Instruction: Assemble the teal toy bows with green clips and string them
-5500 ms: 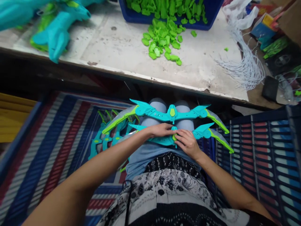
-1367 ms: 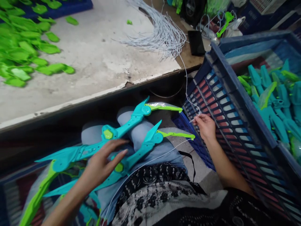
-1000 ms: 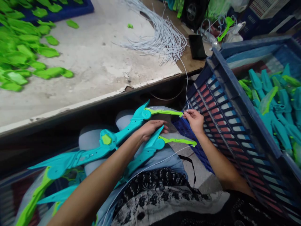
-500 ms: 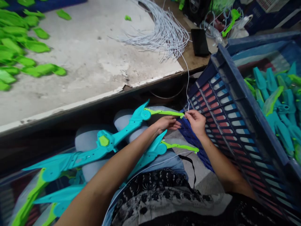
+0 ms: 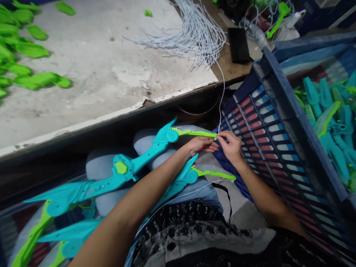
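Two teal and green toy bows lie across my lap. The far bow [image 5: 122,168] points its green tip up to the right. My left hand [image 5: 200,144] pinches that green tip. My right hand [image 5: 231,145] is closed on a thin white string [image 5: 222,100] right at the tip, touching my left fingers. The string runs up to a bundle of white strings [image 5: 194,35] on the table. The near bow [image 5: 189,177] rests under my left forearm, with another white string trailing from its tip.
A blue slatted crate [image 5: 280,122] at my right holds several more teal bows [image 5: 330,122]. Green plastic pieces [image 5: 25,52] are scattered on the worn white table [image 5: 105,74]. A black phone [image 5: 238,44] lies past the strings. More bows lie at lower left.
My right hand drew a white string from the table bundle down to the far bow's tip. My left hand slid from the bow's middle out to that tip, meeting the right.
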`<control>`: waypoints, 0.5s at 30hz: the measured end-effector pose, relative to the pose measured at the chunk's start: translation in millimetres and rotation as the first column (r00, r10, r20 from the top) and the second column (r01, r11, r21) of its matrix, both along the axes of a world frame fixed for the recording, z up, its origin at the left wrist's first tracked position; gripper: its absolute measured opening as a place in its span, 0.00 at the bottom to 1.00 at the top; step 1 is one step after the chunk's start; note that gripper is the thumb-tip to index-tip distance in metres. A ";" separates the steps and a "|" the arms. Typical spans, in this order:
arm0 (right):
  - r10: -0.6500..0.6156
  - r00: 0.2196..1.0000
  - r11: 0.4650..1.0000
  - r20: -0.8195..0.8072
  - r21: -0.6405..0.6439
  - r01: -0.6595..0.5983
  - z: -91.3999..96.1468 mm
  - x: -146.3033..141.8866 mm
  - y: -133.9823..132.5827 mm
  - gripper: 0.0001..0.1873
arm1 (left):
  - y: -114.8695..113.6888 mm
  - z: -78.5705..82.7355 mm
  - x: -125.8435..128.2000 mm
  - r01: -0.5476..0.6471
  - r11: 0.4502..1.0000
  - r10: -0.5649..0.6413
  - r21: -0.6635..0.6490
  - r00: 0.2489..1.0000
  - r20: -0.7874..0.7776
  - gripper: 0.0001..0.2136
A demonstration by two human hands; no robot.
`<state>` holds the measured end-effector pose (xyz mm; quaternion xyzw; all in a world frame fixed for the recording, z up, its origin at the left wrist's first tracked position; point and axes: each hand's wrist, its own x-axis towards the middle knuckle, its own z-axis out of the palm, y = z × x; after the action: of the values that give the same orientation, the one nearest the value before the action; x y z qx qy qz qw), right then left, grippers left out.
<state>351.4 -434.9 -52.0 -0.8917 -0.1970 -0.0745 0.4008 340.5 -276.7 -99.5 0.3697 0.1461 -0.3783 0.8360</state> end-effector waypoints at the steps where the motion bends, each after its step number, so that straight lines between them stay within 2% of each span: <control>1: 0.008 1.000 1.000 0.011 -0.009 -0.007 -2.8 0.4 -0.1 0.08 | -0.9 0.6 0.5 0.005 1.000 -0.005 0.003 1.000 0.007 0.05; 4: 0.050 0.999 0.998 -0.016 -0.041 -0.051 -11.7 0.3 -1.8 0.07 | -2.6 6.5 0.2 0.011 0.996 -0.013 0.084 1.000 0.019 0.06; 6: 0.067 0.996 0.997 -0.063 -0.044 -0.070 -17.1 -1.2 -3.8 0.10 | 1.6 14.8 -4.8 -0.005 0.975 0.001 0.222 1.000 0.018 0.07; 8: 0.053 0.993 0.998 -0.103 -0.025 -0.055 -20.8 -3.6 -6.0 0.17 | 15.4 27.9 -16.2 -0.041 0.932 0.033 0.359 0.999 0.026 0.09; 10: 0.029 0.992 1.000 -0.124 -0.001 -0.029 -22.2 -6.1 -7.9 0.26 | 41.7 46.1 -36.0 -0.119 0.903 0.099 0.413 0.993 0.071 0.08; 12: 0.023 0.991 1.000 -0.130 0.011 -0.022 -21.8 -7.9 -9.1 0.32 | 80.4 68.3 -65.4 -0.262 0.896 0.225 0.358 0.964 0.143 0.04; 13: 0.024 0.992 1.000 -0.127 0.012 -0.022 -21.6 -8.5 -9.4 0.34 | 103.3 80.0 -83.8 -0.355 0.875 0.322 0.330 0.934 0.152 0.05; 14: 0.025 0.992 1.000 -0.124 0.013 -0.023 -21.7 -8.7 -9.8 0.35 | 127.6 91.4 -104.6 -0.452 0.833 0.426 0.320 0.892 0.150 0.06; 15: 0.026 0.992 1.000 -0.122 0.012 -0.025 -22.3 -8.8 -10.3 0.36 | 152.4 101.9 -127.3 -0.571 0.742 0.544 0.353 0.819 0.182 0.10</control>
<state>342.5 -445.1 -74.3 -0.8898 -0.1828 -0.0157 0.4178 213.2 -124.4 2.4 0.4807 0.2944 -0.0614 0.8237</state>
